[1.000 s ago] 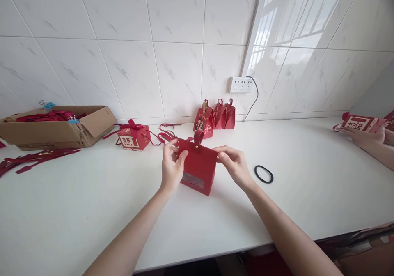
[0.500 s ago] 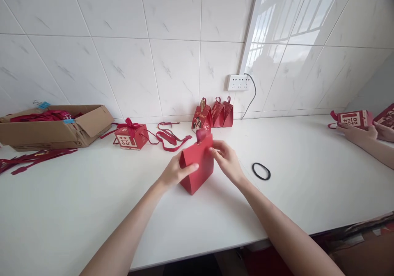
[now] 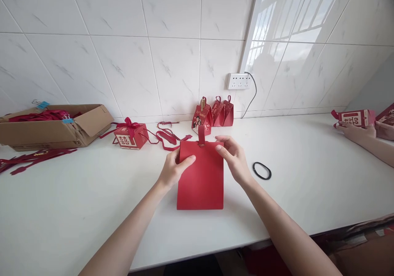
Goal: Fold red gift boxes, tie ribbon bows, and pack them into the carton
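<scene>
The red gift bag point(image 3: 200, 181) is lying flat on the white worktop point(image 3: 92, 210), its strap point(image 3: 201, 135) pointing at the wall. The left hand point(image 3: 172, 171) is pinching the upper left edge, thumb on top. The right hand point(image 3: 235, 159) is nipping the upper right corner. A black band point(image 3: 262, 171) is lying near the right hand.

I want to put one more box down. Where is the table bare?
Bare: the wide stretch between the black band and the other person's hand, and the near-left table before the cardboard box. Crowded: ribbons and boxes behind the red bag.
</scene>
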A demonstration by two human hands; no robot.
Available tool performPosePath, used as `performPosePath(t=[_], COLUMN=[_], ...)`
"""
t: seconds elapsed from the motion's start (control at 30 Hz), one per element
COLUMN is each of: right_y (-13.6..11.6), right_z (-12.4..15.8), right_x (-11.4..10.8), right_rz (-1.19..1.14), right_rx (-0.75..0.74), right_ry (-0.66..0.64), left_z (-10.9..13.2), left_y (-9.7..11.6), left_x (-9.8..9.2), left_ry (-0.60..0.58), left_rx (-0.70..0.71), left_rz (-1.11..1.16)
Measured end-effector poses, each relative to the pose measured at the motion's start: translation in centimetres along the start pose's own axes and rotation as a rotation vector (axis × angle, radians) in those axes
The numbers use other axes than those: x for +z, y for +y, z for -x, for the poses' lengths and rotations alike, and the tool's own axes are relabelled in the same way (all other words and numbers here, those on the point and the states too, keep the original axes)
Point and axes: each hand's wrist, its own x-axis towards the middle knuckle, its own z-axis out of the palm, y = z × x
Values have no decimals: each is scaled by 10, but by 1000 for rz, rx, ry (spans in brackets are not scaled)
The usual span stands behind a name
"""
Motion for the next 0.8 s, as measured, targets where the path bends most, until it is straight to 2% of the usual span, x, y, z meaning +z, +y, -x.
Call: performPosePath(t=[0.1,0.27,0.47,0.57,0.67,0.8], right_y=[-10,-28,-25,-29,-37,-38], right_z=[1,5,5,3,1,1], right_x=[-3,-12,-16,-14,-9,-2], right_rz=[-21,-16,-70,-107,-42,-96], right_rx=[120,-4,-90,-141,-74,-11], right_ry=[-107,-188,9,-60,-121,-85], left_z=[6,18,19,19,18,15], left_y=[8,21,21,21,19,15], left_x=[4,12,13,13,12,7], left_ry=[-69,-175,-182,-204,-213,-205], left_rx=[7,8,2,8,17,-16], left_rz=[23,-26,-10,-9,-20,43])
